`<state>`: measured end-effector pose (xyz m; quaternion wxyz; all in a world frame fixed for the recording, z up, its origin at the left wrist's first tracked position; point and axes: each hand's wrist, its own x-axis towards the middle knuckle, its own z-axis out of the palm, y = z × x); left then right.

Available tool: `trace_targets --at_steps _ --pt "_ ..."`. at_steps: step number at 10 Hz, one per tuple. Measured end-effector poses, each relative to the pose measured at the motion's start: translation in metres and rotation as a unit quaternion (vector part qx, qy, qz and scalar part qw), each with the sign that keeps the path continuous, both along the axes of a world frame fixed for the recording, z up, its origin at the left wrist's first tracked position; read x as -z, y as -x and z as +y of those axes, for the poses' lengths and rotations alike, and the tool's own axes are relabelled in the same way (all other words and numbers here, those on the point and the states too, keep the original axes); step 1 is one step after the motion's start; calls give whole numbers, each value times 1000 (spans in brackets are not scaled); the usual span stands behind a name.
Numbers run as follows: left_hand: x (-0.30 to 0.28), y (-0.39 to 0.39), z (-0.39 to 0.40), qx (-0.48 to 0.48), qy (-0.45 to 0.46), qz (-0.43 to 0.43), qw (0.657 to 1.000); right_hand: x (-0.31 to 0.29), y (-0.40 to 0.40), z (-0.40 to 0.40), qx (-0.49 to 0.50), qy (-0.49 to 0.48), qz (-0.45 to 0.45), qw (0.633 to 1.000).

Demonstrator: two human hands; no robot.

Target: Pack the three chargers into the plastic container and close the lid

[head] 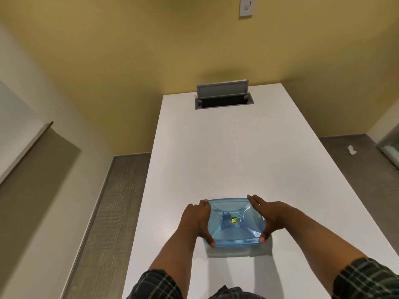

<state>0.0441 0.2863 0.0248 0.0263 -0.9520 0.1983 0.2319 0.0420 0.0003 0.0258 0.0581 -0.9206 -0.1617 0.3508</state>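
A blue translucent plastic container [235, 234] with its lid on sits near the front of the white table [226, 158]. A round green sticker is at the lid's centre. Something dark shows faintly through the lid; I cannot make out the chargers. My left hand [197, 221] grips the container's left side, thumb at the front left corner. My right hand [269, 216] grips the right side, thumb at the front right corner. Both hands press against the lid's edges.
An open grey cable hatch [224, 98] with a raised flap is set into the table's far end. Grey floor runs along both sides of the table. A crumpled white scrap [352, 150] lies on the floor at right. Yellow wall stands behind.
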Motion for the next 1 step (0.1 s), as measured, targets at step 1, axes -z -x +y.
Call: trace_targets --at_steps 1 --pt "-5 -1 -3 6 -12 9 1000 -1 2 7 -10 44 -20 999"
